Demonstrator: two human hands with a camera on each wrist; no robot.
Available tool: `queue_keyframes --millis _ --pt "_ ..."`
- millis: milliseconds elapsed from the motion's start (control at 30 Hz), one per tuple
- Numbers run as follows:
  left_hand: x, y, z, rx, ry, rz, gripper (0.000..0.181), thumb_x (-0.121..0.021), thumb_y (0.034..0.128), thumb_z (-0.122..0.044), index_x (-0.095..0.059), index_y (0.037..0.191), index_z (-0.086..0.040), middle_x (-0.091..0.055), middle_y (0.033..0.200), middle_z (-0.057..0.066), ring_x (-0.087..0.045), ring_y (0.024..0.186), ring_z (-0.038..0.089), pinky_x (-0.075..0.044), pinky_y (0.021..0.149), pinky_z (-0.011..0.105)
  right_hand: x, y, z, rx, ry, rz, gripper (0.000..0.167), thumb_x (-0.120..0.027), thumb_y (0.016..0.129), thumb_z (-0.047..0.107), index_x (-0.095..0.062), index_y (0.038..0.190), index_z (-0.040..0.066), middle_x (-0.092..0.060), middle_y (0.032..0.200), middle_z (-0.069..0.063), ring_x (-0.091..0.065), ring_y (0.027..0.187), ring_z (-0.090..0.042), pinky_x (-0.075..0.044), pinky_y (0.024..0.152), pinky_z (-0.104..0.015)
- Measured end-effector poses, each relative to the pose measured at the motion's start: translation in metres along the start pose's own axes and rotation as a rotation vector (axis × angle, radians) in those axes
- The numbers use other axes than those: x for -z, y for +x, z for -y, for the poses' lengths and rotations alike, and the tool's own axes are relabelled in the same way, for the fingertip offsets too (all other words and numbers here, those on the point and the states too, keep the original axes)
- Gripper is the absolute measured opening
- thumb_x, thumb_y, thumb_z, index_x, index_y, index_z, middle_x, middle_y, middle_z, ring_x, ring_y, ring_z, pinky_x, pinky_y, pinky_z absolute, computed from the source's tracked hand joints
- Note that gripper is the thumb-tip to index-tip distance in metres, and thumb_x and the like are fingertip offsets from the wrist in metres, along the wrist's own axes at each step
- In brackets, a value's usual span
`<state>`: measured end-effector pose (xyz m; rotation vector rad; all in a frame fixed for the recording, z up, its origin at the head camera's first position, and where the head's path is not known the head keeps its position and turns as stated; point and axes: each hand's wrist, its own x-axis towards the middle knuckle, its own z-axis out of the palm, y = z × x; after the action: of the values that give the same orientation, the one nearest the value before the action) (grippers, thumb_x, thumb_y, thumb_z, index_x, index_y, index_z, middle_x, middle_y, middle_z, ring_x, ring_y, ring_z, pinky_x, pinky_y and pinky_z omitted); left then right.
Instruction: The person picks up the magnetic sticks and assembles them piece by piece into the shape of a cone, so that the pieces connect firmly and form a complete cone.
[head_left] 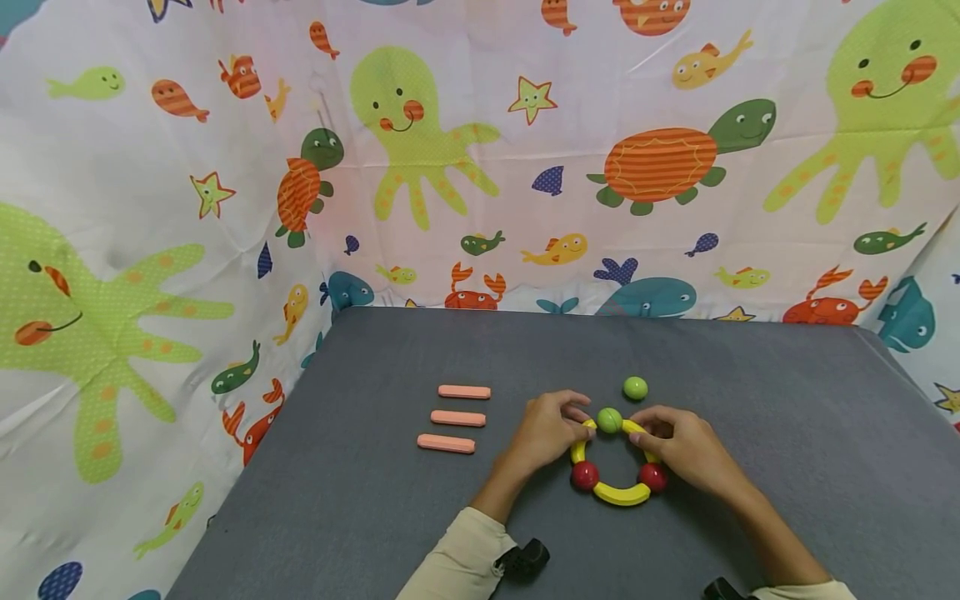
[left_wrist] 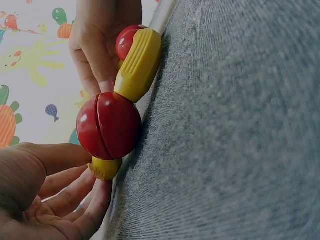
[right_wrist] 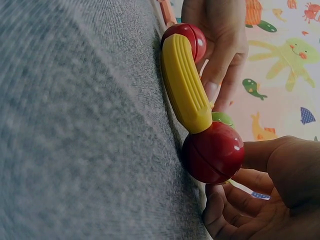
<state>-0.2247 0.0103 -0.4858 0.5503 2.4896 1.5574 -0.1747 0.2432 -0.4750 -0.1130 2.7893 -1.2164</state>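
On the grey cloth, a ring is formed of a green ball (head_left: 609, 420), two red balls (head_left: 585, 476) (head_left: 652, 477) and yellow curved pieces. One yellow piece (head_left: 622, 495) lies at the front between the red balls. My left hand (head_left: 546, 433) pinches the left yellow piece (head_left: 578, 451) near the green ball. With thumb and fingers, my right hand (head_left: 686, 447) grips the right yellow piece (head_left: 633, 427). In the left wrist view, a red ball (left_wrist: 109, 126) partly hides the yellow piece (left_wrist: 105, 169) between my left fingers. A red ball (right_wrist: 213, 152) hides most of the right grip.
A second green ball (head_left: 635, 387) lies just behind the ring. Three pink sticks (head_left: 464, 392) (head_left: 458, 418) (head_left: 446, 443) lie in a column left of my left hand. A patterned curtain (head_left: 465, 150) hangs behind the table (head_left: 337, 500) and along its left side.
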Motion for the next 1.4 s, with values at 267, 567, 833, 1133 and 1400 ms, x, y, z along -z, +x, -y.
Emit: queue_keyframes --millis 267,567,833,1133,1400 --pt "-0.001 0.001 0.0 0.01 -0.014 0.013 0.041 -0.086 0.0877 -0.008 -0.074 0.127 -0.004 -0.081 0.099 0.002 -0.072 0.08 0.001 -0.057 0.072 0.019 0.0 0.0 0.0 0.002 -0.011 0.005 0.029 -0.078 0.098 0.025 -0.075 0.121 0.007 -0.064 0.091 -0.003 -0.057 0.085 -0.02 -0.044 0.066 -0.029" --pt "-0.001 0.0 -0.003 -0.008 0.007 0.021 0.039 -0.084 0.0895 -0.006 -0.074 0.127 -0.003 -0.081 0.101 0.003 -0.072 0.082 0.0 -0.056 0.073 0.017 0.0 0.003 -0.001 0.001 -0.024 0.003 0.03 -0.077 0.099 0.027 -0.075 0.12 0.006 -0.065 0.093 -0.002 -0.057 0.086 -0.02 -0.043 0.067 -0.03" --pt "-0.002 -0.002 -0.004 -0.008 0.025 0.053 0.037 -0.081 0.0921 -0.005 -0.075 0.128 -0.005 -0.081 0.105 0.003 -0.072 0.086 0.001 -0.056 0.074 0.018 -0.001 0.003 -0.002 0.032 -0.031 -0.014 0.029 -0.077 0.099 0.024 -0.075 0.121 0.006 -0.07 0.096 -0.001 -0.061 0.086 -0.018 -0.049 0.07 -0.028" --pt "0.005 -0.007 -0.006 -0.048 0.05 0.039 0.03 -0.077 0.0963 -0.009 -0.076 0.126 -0.006 -0.079 0.116 0.01 -0.071 0.093 0.004 -0.056 0.081 0.02 -0.009 0.009 0.003 0.151 -0.074 -0.074 0.032 -0.081 0.096 0.024 -0.075 0.125 0.011 -0.072 0.11 -0.004 -0.064 0.094 -0.018 -0.053 0.079 -0.036" --pt "0.031 -0.021 -0.005 -0.106 0.103 0.057 0.03 -0.07 0.1034 -0.018 -0.074 0.132 -0.011 -0.074 0.127 0.006 -0.07 0.107 0.012 -0.056 0.087 0.024 -0.011 0.013 0.008 0.242 -0.089 -0.068 0.03 -0.08 0.096 0.015 -0.075 0.125 0.011 -0.071 0.117 -0.006 -0.066 0.095 -0.018 -0.055 0.074 -0.03"
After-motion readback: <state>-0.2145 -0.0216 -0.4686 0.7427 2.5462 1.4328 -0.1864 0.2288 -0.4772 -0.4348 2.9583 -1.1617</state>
